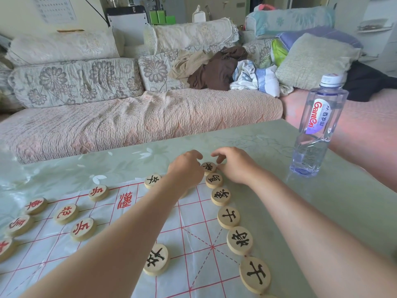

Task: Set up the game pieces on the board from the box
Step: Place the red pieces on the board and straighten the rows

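A white board sheet with a red grid (193, 237) lies on the table. Black-lettered wooden discs run in a row along its right edge (228, 217), ending at the far corner disc (209, 167). My right hand (235, 165) pinches that corner disc, thumb on its right edge and index finger arched over it. My left hand (187, 168) has curled fingers against the disc's left side; its fingertips are hidden. Red-lettered discs (82, 229) sit on the left part of the board. Two more black discs (156, 259) (152, 181) stand inside the grid. No box is in view.
A clear water bottle (318, 125) stands on the green glass table (311, 201) to the right of the board. A sofa (129, 117) with cushions and a pile of clothes (214, 67) runs behind the table's far edge.
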{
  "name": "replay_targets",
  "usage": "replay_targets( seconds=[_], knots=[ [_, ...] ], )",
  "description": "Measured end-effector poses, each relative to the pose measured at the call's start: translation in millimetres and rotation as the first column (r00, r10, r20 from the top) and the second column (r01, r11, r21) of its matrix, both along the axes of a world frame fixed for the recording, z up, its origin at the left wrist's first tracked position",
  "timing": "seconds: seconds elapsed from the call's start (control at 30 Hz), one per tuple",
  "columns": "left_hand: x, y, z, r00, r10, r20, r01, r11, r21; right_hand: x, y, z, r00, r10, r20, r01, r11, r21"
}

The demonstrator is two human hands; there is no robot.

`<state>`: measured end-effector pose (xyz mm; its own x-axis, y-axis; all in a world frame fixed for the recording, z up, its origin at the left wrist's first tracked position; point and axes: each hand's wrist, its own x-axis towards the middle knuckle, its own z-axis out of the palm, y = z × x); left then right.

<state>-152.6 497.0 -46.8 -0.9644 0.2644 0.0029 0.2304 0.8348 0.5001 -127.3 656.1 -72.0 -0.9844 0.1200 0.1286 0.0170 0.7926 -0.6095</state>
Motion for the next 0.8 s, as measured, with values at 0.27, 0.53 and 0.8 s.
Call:
replay_targets(
  seconds=[0.27,0.53,0.8],
  knots=[
    [-2.8,6.5,5.2,0.995,-0.016,0.097,0.000,0.987,0.160,2.9,0.2,2.1,1.000,0.026,-0.003,-0.026,0.999,-0.046],
    [-0.4,1.6,4.5,0.996,-0.001,0.093,-0.013,0.989,0.149,2.0,2.3,2.2,1.000,0.021,-0.004,-0.022,0.999,-0.030],
    [-4.4,2.5,5.7,0.995,0.006,0.096,-0.023,0.983,0.181,3.0,1.2,5.4,0.999,0.021,0.042,-0.019,0.999,-0.033]
  ],
)
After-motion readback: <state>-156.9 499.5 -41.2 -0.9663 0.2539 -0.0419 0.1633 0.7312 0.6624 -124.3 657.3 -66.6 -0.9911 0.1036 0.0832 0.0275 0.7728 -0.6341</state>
